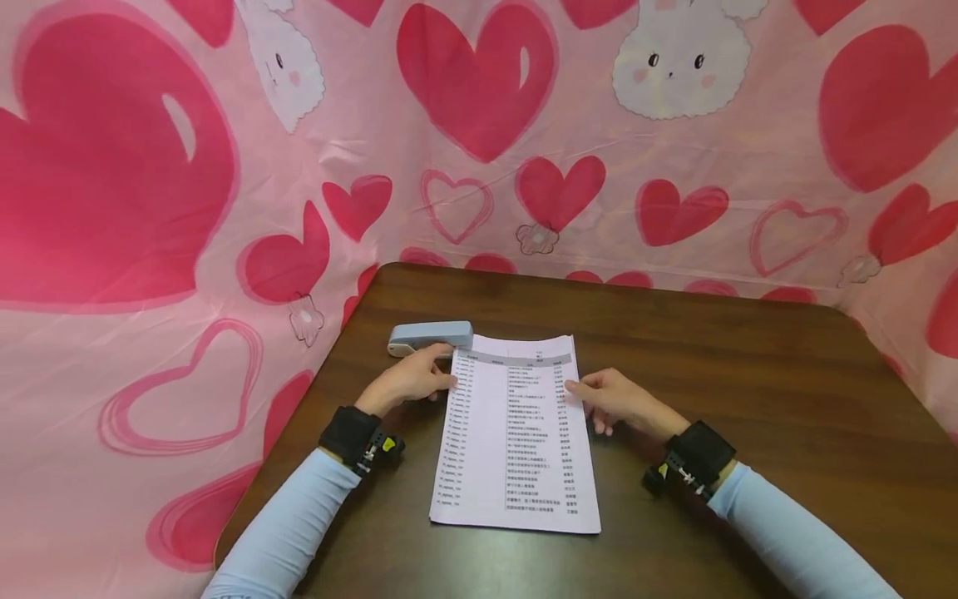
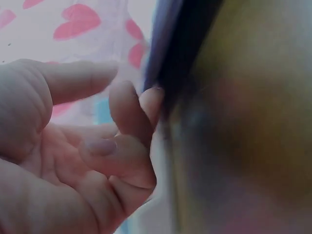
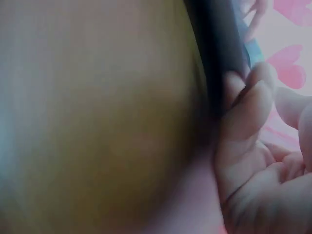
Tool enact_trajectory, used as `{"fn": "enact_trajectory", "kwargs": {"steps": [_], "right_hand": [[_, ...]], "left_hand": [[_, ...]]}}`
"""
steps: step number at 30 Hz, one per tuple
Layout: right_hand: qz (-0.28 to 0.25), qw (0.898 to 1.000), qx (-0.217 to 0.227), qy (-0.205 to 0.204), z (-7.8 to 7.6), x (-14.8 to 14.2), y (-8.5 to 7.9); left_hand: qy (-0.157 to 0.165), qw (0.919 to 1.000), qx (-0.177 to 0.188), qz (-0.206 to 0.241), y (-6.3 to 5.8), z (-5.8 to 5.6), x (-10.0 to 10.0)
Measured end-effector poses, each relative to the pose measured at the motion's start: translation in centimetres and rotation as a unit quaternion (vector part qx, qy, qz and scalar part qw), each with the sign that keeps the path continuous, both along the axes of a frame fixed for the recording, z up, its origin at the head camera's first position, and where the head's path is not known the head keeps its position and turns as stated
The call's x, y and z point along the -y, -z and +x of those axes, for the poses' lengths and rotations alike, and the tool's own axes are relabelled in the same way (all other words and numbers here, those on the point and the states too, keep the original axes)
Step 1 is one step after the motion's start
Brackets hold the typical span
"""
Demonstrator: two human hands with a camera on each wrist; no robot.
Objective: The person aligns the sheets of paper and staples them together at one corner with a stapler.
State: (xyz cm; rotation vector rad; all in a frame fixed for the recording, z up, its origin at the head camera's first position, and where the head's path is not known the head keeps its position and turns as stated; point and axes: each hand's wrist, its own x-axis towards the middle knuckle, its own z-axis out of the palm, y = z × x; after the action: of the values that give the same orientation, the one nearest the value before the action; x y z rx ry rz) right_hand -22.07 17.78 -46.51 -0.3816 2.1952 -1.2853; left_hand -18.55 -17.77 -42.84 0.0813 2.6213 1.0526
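Note:
A stack of printed paper sheets [image 1: 516, 441] lies lengthwise before me on the brown table, rows of text under a grey header band. My left hand [image 1: 410, 378] holds its left edge near the top, thumb side at the margin. On the opposite edge, slightly lower, my right hand [image 1: 617, 399] grips the stack, one fingertip over the margin and the other fingers bent beside it. The left wrist view shows curled fingers [image 2: 129, 117] right at the edge; in the right wrist view, bent fingers [image 3: 243, 112] meet a dark edge. A light blue stapler [image 1: 430, 334] sits just beyond my left hand.
The wooden table [image 1: 688, 358] has rounded far corners. A pink cloth [image 1: 479, 208] with hearts and rabbit faces hangs behind it and along the left side. Black wrist straps [image 1: 350, 434] with small cameras sit on both wrists.

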Motion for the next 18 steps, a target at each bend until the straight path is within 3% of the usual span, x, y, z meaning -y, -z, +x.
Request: {"fn": "enact_trajectory", "kwargs": {"steps": [3, 6, 9, 12, 15, 18], "right_hand": [[0.056, 0.997, -0.059, -0.005, -0.7, -0.7, -1.9], [0.099, 0.987, -0.12, -0.033, -1.6, -0.8, -5.0], [0.122, 0.975, -0.165, -0.089, -2.3, 0.9, -8.3], [0.132, 0.959, -0.207, -0.139, -3.1, 4.3, -10.7], [0.139, 0.947, -0.239, -0.163, -4.5, 8.6, -11.6], [0.145, 0.947, -0.228, -0.173, -6.2, 12.4, -11.3]], "left_hand": [[-0.001, 0.9998, -0.02, -0.003, -1.7, -0.1, 0.9], [-0.003, 0.9983, -0.058, -0.007, -3.9, -0.5, 2.0], [0.005, 0.9953, -0.095, -0.015, -6.3, -1.3, 2.9], [0.03, 0.9908, -0.125, -0.042, -8.3, -2.6, 3.1], [0.063, 0.9825, -0.141, -0.104, -9.4, -4.2, 2.9], [0.091, 0.9736, -0.14, -0.156, -9.4, -6.1, 2.6]]}}
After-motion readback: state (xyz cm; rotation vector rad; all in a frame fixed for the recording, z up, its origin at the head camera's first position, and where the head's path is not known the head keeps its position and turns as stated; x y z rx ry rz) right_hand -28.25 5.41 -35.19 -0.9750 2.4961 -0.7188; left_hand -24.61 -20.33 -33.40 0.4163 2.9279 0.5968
